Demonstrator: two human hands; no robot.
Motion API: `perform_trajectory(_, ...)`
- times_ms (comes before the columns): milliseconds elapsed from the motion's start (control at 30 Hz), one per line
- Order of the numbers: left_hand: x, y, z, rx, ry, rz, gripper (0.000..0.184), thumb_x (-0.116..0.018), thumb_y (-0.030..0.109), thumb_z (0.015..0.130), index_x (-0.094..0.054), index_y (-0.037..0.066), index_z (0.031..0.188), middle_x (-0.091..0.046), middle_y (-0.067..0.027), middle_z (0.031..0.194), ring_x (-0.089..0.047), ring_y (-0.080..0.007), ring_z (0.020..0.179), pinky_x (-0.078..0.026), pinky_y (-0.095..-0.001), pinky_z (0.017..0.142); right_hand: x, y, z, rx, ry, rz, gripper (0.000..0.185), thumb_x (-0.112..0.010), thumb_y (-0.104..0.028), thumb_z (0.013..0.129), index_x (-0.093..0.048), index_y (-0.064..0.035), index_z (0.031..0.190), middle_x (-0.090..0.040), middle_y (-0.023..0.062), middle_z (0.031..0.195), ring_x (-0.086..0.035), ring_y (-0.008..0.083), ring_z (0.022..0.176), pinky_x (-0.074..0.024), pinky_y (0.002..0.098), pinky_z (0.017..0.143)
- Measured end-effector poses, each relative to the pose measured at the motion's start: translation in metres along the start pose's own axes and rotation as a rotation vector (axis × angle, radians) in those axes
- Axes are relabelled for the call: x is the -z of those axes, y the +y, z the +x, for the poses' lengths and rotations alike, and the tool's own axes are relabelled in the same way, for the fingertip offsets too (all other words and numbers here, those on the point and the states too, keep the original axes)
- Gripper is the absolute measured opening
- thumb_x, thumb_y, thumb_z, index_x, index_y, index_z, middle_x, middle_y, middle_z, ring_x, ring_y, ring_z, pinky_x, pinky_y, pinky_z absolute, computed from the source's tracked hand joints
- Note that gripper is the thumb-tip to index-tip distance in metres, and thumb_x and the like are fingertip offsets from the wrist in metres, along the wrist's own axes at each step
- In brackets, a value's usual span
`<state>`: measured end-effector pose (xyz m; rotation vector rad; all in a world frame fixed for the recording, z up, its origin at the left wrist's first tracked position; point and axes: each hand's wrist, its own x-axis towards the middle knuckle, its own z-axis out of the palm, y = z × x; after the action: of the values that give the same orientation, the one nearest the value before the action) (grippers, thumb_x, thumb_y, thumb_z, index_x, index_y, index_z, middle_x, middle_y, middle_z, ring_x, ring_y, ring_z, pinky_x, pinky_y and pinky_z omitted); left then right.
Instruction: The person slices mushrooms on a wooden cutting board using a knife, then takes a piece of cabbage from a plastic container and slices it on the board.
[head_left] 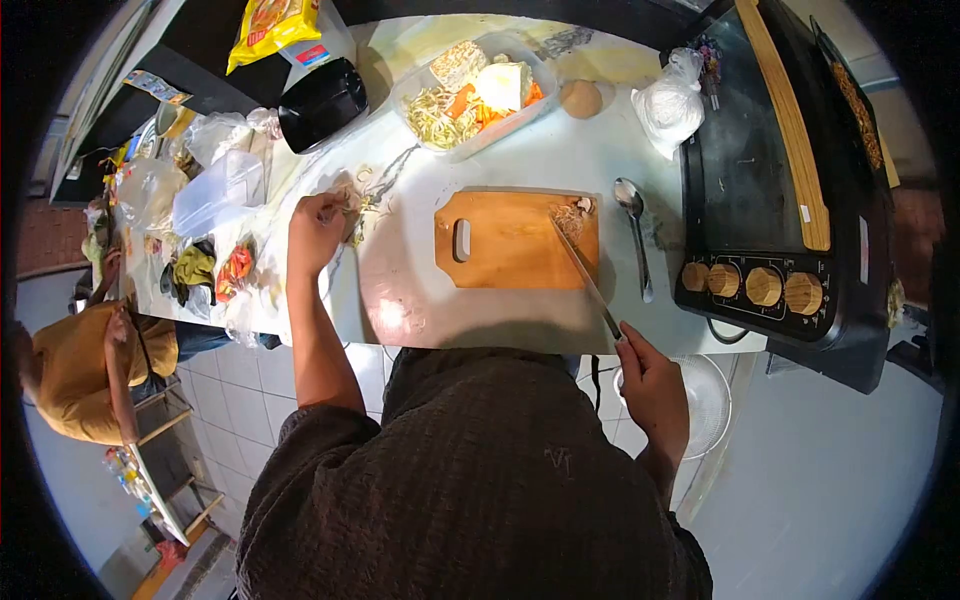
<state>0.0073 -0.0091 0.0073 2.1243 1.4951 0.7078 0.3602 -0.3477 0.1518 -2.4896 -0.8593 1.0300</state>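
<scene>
My right hand (pixel 652 390) is wrapped round the handle of a knife (pixel 590 283). Its blade slants across the right end of a wooden cutting board (pixel 500 240), the tip beside a small heap of finely cut brownish bits (pixel 568 218) and a pale lump. Left of the board, my left hand (pixel 318 228) is closed, its fingertips at a pile of pale scraps (pixel 352 195); what it holds, if anything, is hidden. Behind the board stands a clear plastic container (pixel 462 152) with bean sprouts, a noodle block, orange shreds and a white block.
A spoon (pixel 631 215) lies right of the board, near a black oven (pixel 765 270) with wooden knobs. An egg (pixel 580 99) and a tied white bag (pixel 672 105) sit behind. Plastic bags, a clear tub (pixel 220 192) and a black container (pixel 322 105) crowd the left. Another person (pixel 85 370) is far left.
</scene>
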Motion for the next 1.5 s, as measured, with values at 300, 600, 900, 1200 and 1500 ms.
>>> perform_trajectory(300, -0.005, 0.003, -0.006, -0.059, 0.001, 0.08, 0.017, -0.068, 0.006, 0.082, -0.073, 0.003, 0.097, -0.066, -0.0174, 0.096, -0.064, -0.0347, 0.091, -0.052, -0.0425, 0.083, 0.001, -0.003, -0.001, -0.019, 0.003, 0.034, 0.04, -0.059, -0.03, 0.102, -0.063, -0.0102, 0.137, -0.058, 0.0057, 0.061, -0.055, 0.0099, 0.054, -0.0453, 0.0285, 0.058)
perform_trajectory(600, -0.008, -0.003, -0.005, -0.039, 0.047, 0.015, 0.014, -0.066, 0.006, 0.09, -0.068, 0.0, 0.102, -0.066, -0.0167, 0.101, -0.062, -0.0341, 0.096, -0.051, -0.0399, 0.085, -0.001, 0.0, -0.001, -0.007, 0.002, 0.049, 0.04, -0.059, -0.029, 0.102, -0.063, -0.01, 0.137, -0.056, 0.0033, 0.061, -0.051, 0.0087, 0.054, -0.0428, 0.0282, 0.056)
perform_trajectory(900, -0.003, 0.01, -0.001, 0.198, 0.017, -0.516, 0.013, -0.063, 0.011, 0.1, -0.062, 0.001, 0.107, -0.065, -0.0035, 0.094, -0.059, -0.0116, 0.084, -0.048, -0.0257, 0.079, 0.0, 0.001, -0.001, -0.029, -0.017, 0.045, 0.04, -0.059, -0.028, 0.102, -0.063, -0.0105, 0.138, -0.055, 0.0024, 0.061, -0.048, 0.0075, 0.053, -0.0408, 0.0276, 0.054)
perform_trajectory(1200, -0.005, 0.024, -0.003, 0.314, 0.027, -0.855, 0.025, -0.064, 0.012, 0.101, -0.063, 0.005, 0.124, -0.063, 0.0029, 0.095, -0.055, -0.0062, 0.084, -0.043, -0.0214, 0.075, -0.004, 0.008, 0.0, 0.001, 0.004, 0.09, 0.041, -0.059, -0.031, 0.103, -0.063, -0.0107, 0.138, -0.057, 0.0039, 0.064, -0.049, 0.0075, 0.054, -0.0419, 0.0274, 0.055)
perform_trajectory(1500, -0.009, 0.013, -0.004, 0.319, 0.035, -0.822, 0.021, -0.067, 0.017, 0.099, -0.071, 0.004, 0.116, -0.067, 0.0021, 0.093, -0.058, -0.0075, 0.082, -0.045, -0.0231, 0.073, 0.001, -0.006, -0.003, -0.071, -0.036, 0.061, 0.04, -0.06, -0.032, 0.102, -0.063, -0.0116, 0.137, -0.056, 0.0046, 0.062, -0.051, 0.0091, 0.055, -0.0431, 0.0288, 0.056)
